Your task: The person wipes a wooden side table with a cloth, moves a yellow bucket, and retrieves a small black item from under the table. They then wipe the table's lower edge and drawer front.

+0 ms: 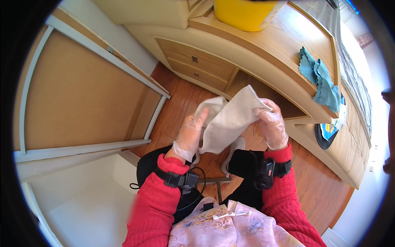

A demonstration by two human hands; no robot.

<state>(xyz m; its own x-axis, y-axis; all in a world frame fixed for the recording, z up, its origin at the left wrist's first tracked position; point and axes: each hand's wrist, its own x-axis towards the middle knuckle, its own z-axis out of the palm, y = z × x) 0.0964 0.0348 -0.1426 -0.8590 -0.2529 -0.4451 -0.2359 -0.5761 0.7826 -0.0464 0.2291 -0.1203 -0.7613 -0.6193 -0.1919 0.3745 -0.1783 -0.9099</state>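
Note:
Both my hands wear clear plastic gloves and hold a cream-white cloth (230, 123) in the air above my lap. My left hand (193, 126) grips its left part, the thumb lying on top and the other fingers hidden behind the fabric. On the far side, my right hand (270, 122) pinches the cloth's right edge between thumb and fingers. The cloth is partly folded, with one corner pointing up and away from me. Below it are my shoes and the wooden floor (176, 105).
Ahead stands a cream cabinet with wooden drawers (194, 60) and an open compartment (247, 86). A yellow bucket (243, 15) and a scalloped teal cloth (321, 80) rest on its wooden top. A padded bench (351, 136) is at right, a framed brown panel (89, 92) at left.

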